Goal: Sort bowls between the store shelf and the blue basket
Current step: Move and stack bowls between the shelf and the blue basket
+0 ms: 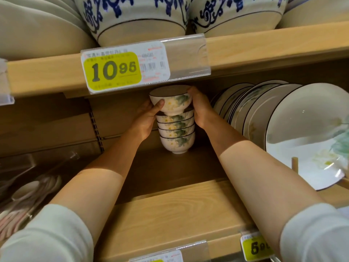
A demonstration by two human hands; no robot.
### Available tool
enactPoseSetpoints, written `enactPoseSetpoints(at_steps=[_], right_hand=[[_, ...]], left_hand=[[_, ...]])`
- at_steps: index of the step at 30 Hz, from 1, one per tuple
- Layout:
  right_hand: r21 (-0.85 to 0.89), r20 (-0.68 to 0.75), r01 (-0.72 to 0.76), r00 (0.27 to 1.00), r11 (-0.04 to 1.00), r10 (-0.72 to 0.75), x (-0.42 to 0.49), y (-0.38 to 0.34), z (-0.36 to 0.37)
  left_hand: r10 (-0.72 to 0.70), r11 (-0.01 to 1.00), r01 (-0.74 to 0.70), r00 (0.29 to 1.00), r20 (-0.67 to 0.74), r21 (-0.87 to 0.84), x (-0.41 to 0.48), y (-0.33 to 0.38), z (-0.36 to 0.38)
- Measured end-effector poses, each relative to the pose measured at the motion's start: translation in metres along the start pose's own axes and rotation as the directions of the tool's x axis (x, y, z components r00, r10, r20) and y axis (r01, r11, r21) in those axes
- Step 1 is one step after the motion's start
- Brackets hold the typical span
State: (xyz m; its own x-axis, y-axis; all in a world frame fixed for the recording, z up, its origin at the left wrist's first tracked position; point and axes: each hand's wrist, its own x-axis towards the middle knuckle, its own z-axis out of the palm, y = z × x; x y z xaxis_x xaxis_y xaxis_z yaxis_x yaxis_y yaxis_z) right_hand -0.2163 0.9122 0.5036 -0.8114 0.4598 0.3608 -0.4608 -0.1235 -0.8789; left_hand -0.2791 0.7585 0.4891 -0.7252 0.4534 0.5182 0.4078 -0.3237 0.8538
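A stack of several small white bowls [176,132] with yellow flowers and green leaves stands at the back of the wooden shelf [170,208]. The top bowl [172,100] sits tilted, just above the rest of the stack. My left hand [147,118] grips its left side, thumb on the flower pattern. My right hand [200,108] holds its right side and reaches down along the stack. The blue basket is not in view.
Floral plates [294,133] with dark rims stand upright in a rack at the right. Large blue-patterned bowls [136,19] sit on the upper shelf, whose price tag [124,69] hangs just above the stack. Spoons [26,197] lie at the lower left.
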Motion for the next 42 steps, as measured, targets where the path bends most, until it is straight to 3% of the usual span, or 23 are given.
enactPoseSetpoints(at_steps=[6,17,29,42], right_hand=[[0.004,-0.038,0.010,0.999,1.000,-0.010,0.017,0.005,0.005],[-0.146,-0.048,-0.034,0.998,0.989,0.027,0.033,0.032,0.007],[-0.307,-0.119,0.010,0.992,0.952,-0.049,0.039,0.049,0.010],[-0.316,-0.167,0.014,0.984,0.949,-0.070,0.040,0.059,0.007]], left_hand=[[0.032,0.997,-0.032,0.999,0.007,0.072,0.021,-0.004,-0.001],[-0.051,0.987,0.050,0.999,0.004,0.151,0.038,-0.031,-0.014],[-0.133,0.990,0.134,0.991,-0.014,0.047,0.041,-0.057,-0.018],[-0.150,0.988,0.150,0.989,0.012,0.045,0.036,-0.062,-0.018]])
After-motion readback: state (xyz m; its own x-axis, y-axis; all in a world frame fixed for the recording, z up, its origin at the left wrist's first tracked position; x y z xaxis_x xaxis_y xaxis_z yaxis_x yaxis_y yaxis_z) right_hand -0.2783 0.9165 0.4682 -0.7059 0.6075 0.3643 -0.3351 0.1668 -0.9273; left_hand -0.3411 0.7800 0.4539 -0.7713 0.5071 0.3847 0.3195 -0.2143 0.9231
